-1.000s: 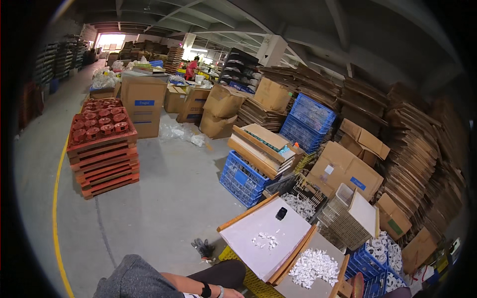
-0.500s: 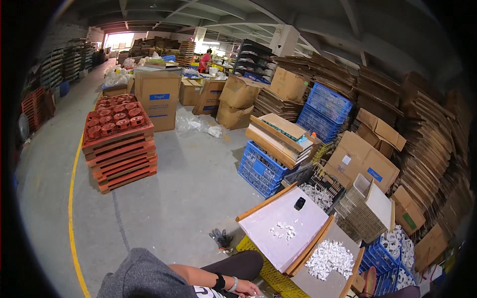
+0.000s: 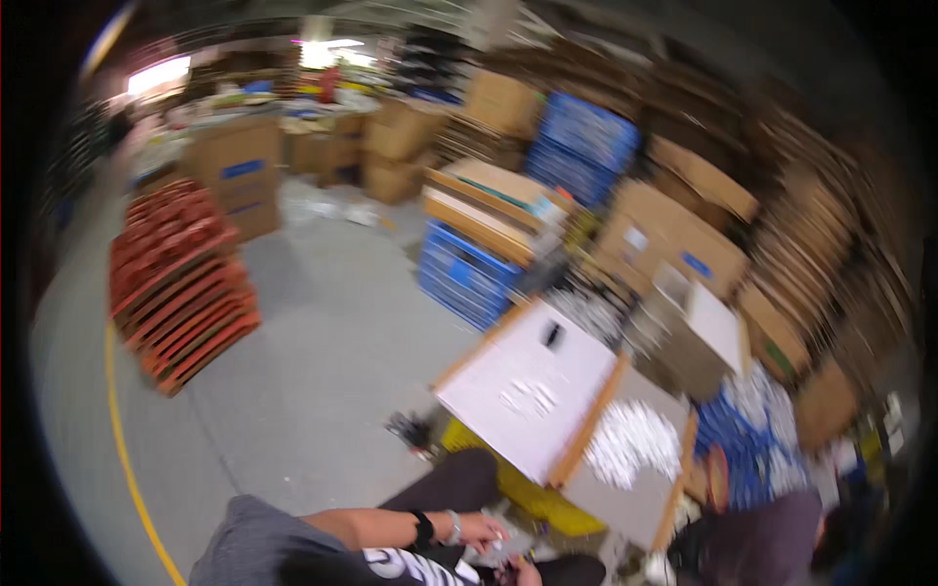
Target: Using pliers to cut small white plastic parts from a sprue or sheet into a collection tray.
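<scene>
Head view, blurred by motion. Left hand [image 3: 482,530] at 6 o'clock near the bottom edge, black band and bracelet on the wrist, fingers curled over small white pieces [image 3: 491,553]; grip too blurred to tell. Right hand [image 3: 525,571] just below at 6 o'clock, mostly cut off, fingers unreadable. White board [image 3: 532,391] up at 1 o'clock from the hands, a few white bits on it. Heap of white parts [image 3: 630,441] at 2 o'clock. Red pallets [image 3: 181,273] at 10 o'clock, well apart.
</scene>
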A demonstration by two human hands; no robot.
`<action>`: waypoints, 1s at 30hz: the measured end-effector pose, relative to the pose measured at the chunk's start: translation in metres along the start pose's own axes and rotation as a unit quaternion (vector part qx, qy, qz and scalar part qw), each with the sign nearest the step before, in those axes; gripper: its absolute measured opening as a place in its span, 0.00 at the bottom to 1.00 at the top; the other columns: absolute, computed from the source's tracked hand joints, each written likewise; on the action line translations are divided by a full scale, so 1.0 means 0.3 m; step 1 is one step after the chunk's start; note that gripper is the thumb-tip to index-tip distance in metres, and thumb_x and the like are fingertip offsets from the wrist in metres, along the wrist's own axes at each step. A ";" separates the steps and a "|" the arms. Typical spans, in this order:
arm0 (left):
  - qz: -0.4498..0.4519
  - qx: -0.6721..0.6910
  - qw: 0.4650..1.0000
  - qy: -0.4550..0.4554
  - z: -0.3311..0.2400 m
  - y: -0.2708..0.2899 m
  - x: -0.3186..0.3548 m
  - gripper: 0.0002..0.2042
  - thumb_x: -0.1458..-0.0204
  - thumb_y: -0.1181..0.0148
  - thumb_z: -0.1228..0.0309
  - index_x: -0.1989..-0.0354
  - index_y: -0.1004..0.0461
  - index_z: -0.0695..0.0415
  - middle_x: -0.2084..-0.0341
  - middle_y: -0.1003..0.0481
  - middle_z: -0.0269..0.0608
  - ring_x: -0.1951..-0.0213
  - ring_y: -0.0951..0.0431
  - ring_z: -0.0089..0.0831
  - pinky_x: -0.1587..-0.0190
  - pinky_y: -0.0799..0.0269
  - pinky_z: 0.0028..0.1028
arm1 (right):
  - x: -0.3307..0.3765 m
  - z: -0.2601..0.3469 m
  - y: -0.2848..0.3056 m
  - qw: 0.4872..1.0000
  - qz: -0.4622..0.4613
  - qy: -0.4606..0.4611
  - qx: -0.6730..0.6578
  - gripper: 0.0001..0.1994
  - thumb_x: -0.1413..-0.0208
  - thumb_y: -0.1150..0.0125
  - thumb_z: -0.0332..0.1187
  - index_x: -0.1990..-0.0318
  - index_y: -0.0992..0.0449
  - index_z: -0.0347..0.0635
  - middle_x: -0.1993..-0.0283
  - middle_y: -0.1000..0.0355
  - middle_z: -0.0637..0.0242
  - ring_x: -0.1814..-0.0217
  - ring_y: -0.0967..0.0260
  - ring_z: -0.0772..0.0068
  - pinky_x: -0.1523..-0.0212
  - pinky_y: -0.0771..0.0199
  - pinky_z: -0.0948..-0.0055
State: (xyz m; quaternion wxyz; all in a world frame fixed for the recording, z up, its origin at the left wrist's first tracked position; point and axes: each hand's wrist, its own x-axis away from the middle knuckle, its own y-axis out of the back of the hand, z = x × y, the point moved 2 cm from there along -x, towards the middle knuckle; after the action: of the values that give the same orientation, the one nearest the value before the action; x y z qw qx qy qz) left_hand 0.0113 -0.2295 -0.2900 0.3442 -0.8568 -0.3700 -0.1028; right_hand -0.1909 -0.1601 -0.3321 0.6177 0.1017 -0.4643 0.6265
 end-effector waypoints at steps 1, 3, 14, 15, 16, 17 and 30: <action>0.049 -0.136 0.979 -0.143 0.056 0.090 -0.026 0.13 0.46 0.50 0.75 0.53 0.28 0.54 0.74 0.27 0.37 0.77 0.26 0.22 0.74 0.26 0.22 | 0.051 0.046 -0.112 1.000 0.011 -0.010 0.019 0.08 0.42 0.51 0.31 0.57 0.32 0.43 0.72 0.33 0.65 0.70 0.32 0.66 0.67 0.26 0.66; -0.035 0.027 0.999 0.021 -0.042 0.019 0.057 0.14 0.46 0.50 0.76 0.51 0.28 0.56 0.74 0.27 0.36 0.76 0.27 0.22 0.71 0.25 0.22 | 0.042 0.044 -0.134 1.000 0.004 -0.004 0.030 0.06 0.42 0.49 0.31 0.60 0.31 0.42 0.71 0.31 0.66 0.71 0.32 0.69 0.68 0.26 0.66; -0.023 0.170 0.985 0.025 -0.096 0.010 0.043 0.12 0.45 0.52 0.80 0.53 0.32 0.62 0.71 0.27 0.42 0.71 0.24 0.29 0.64 0.22 0.29 | 0.162 0.140 -0.200 0.996 0.063 -0.034 -0.054 0.15 0.46 0.52 0.26 0.50 0.37 0.40 0.67 0.33 0.64 0.69 0.34 0.73 0.71 0.27 0.70; -0.031 0.166 0.985 0.024 -0.108 -0.004 0.042 0.11 0.46 0.52 0.80 0.53 0.32 0.62 0.70 0.27 0.42 0.71 0.24 0.29 0.64 0.22 0.29 | 0.195 0.162 -0.214 0.998 0.035 -0.031 -0.032 0.16 0.48 0.53 0.24 0.50 0.37 0.37 0.65 0.34 0.63 0.68 0.34 0.71 0.71 0.28 0.71; -0.039 0.161 0.986 0.021 -0.115 -0.011 0.040 0.11 0.46 0.52 0.81 0.54 0.32 0.62 0.70 0.26 0.43 0.71 0.24 0.30 0.63 0.22 0.29 | 0.219 0.173 -0.225 0.998 0.033 -0.035 -0.031 0.16 0.48 0.53 0.24 0.50 0.37 0.37 0.65 0.34 0.63 0.68 0.34 0.71 0.71 0.28 0.71; -0.035 0.159 0.986 0.020 -0.117 -0.017 0.042 0.11 0.45 0.52 0.81 0.54 0.32 0.61 0.69 0.26 0.44 0.70 0.24 0.30 0.64 0.23 0.28 | 0.243 0.188 -0.231 0.999 0.032 -0.001 0.010 0.16 0.49 0.54 0.23 0.51 0.37 0.36 0.65 0.34 0.63 0.68 0.35 0.71 0.71 0.29 0.72; -0.075 0.186 0.979 0.018 -0.137 -0.020 0.075 0.09 0.44 0.51 0.76 0.56 0.31 0.64 0.72 0.27 0.40 0.72 0.25 0.29 0.68 0.25 0.28 | 0.247 0.196 -0.291 0.986 0.008 0.086 0.139 0.08 0.48 0.45 0.31 0.61 0.31 0.42 0.77 0.35 0.73 0.77 0.38 0.81 0.77 0.38 0.80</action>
State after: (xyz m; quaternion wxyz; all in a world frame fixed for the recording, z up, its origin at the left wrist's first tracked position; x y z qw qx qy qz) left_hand 0.0263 -0.2413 -0.2466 0.4957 -0.7453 -0.4399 -0.0727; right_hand -0.1573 -0.1683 -0.2082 0.6305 0.1288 -0.3180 0.6963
